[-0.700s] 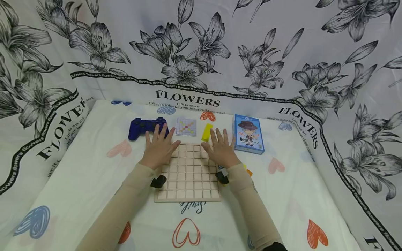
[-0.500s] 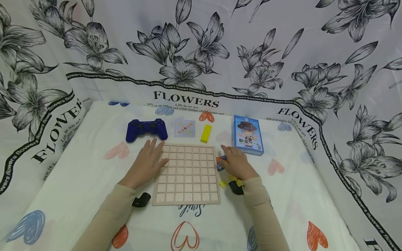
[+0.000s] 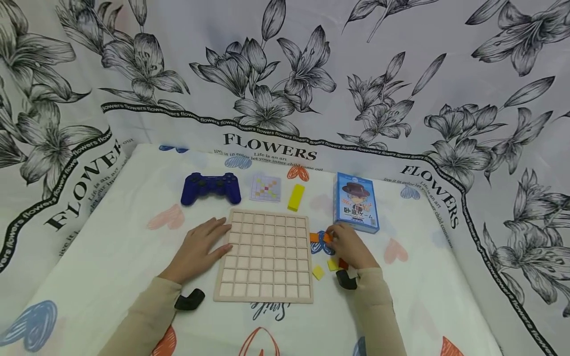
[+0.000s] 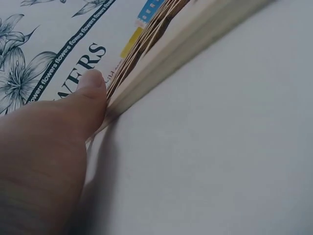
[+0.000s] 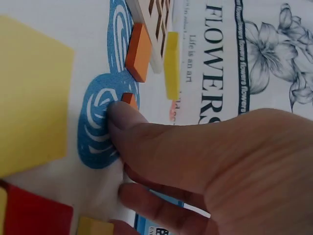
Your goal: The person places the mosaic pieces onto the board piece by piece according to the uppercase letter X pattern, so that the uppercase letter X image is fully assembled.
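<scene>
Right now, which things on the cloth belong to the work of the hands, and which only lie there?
In use: wooden grid board, steadied by the left hand; orange block, pinched by the right hand; small yellow pieces.

Lying about: blue game controller, blue card box, pattern card.

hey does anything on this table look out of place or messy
Nothing is damaged or spilled. The only untidy spot is beside the grid board's right edge, where loose orange, yellow and red blocks lie scattered around the right hand.
</scene>
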### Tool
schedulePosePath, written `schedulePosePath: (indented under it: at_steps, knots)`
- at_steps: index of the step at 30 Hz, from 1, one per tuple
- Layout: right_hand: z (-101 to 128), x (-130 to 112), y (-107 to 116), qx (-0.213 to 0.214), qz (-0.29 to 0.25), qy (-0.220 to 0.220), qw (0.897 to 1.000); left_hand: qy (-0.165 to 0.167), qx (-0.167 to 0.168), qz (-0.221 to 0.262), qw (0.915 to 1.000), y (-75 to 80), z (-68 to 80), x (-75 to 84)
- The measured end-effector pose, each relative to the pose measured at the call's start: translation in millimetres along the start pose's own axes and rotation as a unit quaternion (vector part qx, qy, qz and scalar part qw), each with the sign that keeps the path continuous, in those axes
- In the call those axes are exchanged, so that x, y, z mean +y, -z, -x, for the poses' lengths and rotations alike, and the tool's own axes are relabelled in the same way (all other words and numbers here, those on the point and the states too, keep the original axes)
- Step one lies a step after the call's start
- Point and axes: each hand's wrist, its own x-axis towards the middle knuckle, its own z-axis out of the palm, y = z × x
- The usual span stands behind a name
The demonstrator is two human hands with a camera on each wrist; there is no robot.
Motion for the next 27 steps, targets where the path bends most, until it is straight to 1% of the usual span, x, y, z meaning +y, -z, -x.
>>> schedulePosePath:
  at_steps: [4, 7, 8, 11, 14, 16, 18, 19, 22, 24, 27]
  knots:
    - [9.4, 1.6, -3.6, 0.004, -0.008, -0.006, 1.000, 0.001, -0.019, -0.009, 0.9998, -1.6, 2.9, 4.5]
    - [14.0, -2.8, -4.1, 0.012, -0.012, -0.009, 1.000, 0.006, -0.024, -0.009, 0.9996, -0.2, 4.2, 7.4]
    - [14.9, -6.0, -3.0, 0.018, -0.011, -0.003, 1.000, 0.009, -0.026, -0.006, 0.9996, 0.7, 4.3, 8.2]
    - [14.9, -23.2, 0.9, 0.043, -0.022, 0.036, 0.998, 0.010, -0.025, -0.008, 0.9996, 3.1, 3.7, 9.2]
    - [8.1, -48.9, 1.4, 0.062, -0.029, 0.115, 0.991, 0.012, -0.024, -0.011, 0.9996, 5.4, 4.3, 8.3]
    - [-0.5, -69.0, -0.2, 0.059, -0.031, 0.167, 0.984, 0.014, -0.023, -0.012, 0.9996, 5.4, 4.8, 6.6]
    - [-12.1, -88.6, -4.1, 0.052, -0.012, 0.214, 0.975, 0.016, -0.022, -0.011, 0.9996, 4.4, 5.0, 4.8]
    - [-18.5, -97.9, -6.4, 0.043, -0.004, 0.230, 0.972, 0.017, -0.022, -0.012, 0.9996, 3.4, 4.9, 3.5]
    - [-36.2, -123.2, -14.7, 0.012, 0.010, 0.264, 0.964, 0.020, -0.023, -0.009, 0.9995, 2.3, 4.1, 2.2]
    - [-46.6, -137.0, -22.1, -0.004, 0.015, 0.270, 0.963, 0.021, -0.024, -0.009, 0.9994, 2.1, 3.6, 1.9]
    - [-57.9, -151.8, -33.4, -0.020, 0.028, 0.268, 0.963, 0.023, -0.025, -0.008, 0.9994, 2.5, 2.9, 2.1]
